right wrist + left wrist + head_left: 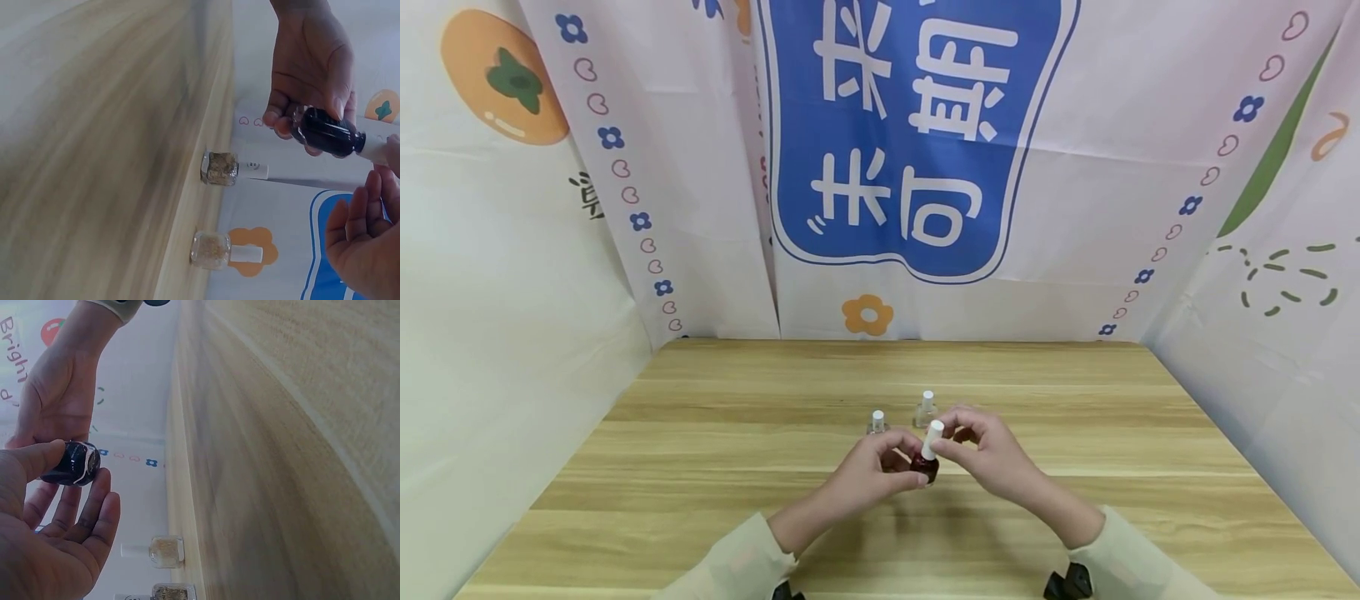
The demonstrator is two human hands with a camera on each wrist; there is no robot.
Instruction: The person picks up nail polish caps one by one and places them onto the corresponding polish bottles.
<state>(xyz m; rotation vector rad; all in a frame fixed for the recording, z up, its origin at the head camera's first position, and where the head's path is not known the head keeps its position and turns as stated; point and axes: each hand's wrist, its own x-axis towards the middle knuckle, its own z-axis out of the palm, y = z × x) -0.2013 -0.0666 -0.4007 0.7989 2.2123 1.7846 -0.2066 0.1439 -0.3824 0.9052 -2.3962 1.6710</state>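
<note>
A nail polish bottle point(924, 468) of dark red polish is held above the table by my left hand point(868, 471), with thumb and fingers around its glass body. My right hand point(992, 454) pinches the bottle's white cap point(933, 438) between thumb and fingers. The bottle leans, with the cap up and slightly to the right. In the right wrist view, the dark glass point(328, 131) runs up to the white cap at the neck; I cannot tell whether the cap is loosened. From the left wrist view, the bottle's base point(90, 464) faces the camera and the cap is hidden.
Two more nail polish bottles stand upright just beyond my hands: one with brownish glitter point(221, 169), one clear with pale gold flecks point(212, 251). Both have white caps. The wooden table point(737, 400) ends at a printed cloth point(700, 167) behind and on both sides.
</note>
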